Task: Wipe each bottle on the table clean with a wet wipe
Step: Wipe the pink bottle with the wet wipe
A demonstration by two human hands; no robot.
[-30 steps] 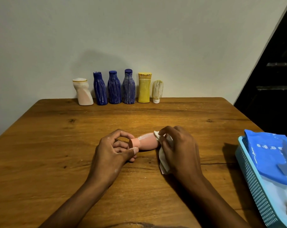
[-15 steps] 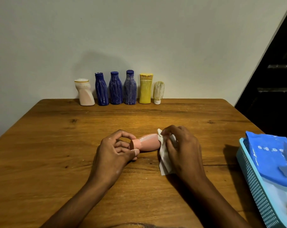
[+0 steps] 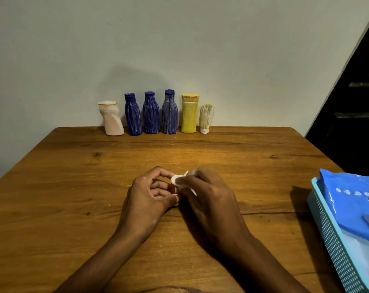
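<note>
The pink bottle is the one we are cleaning right now, and it lies on its side near the middle of the table, closer to the front edge than the back. We can only see a small bit of it, because both our hands cover it.

Our left hand has its fingers curled around the cap end, so that end is held tight. Our right hand wraps around the rest of the bottle with the white wet wipe pressed under its fingers. The wipe is bunched up near the cap.

We think we are in the rubbing step for this one bottle (the wipe looks like it is at the cap end).

Six more bottles stand in a row along the back edge: a white bottle, three blue bottles, a yellow bottle and a small cream bottle standing on its cap. They look streaky with white marks, so we guess they are not clean yet.

Next we should turn the pink bottle with the left hand so the wipe reaches every side. Then we can stand it up and fetch another one from the back row.

A light blue basket sits at the right edge with a blue wipes pack in it.
</note>
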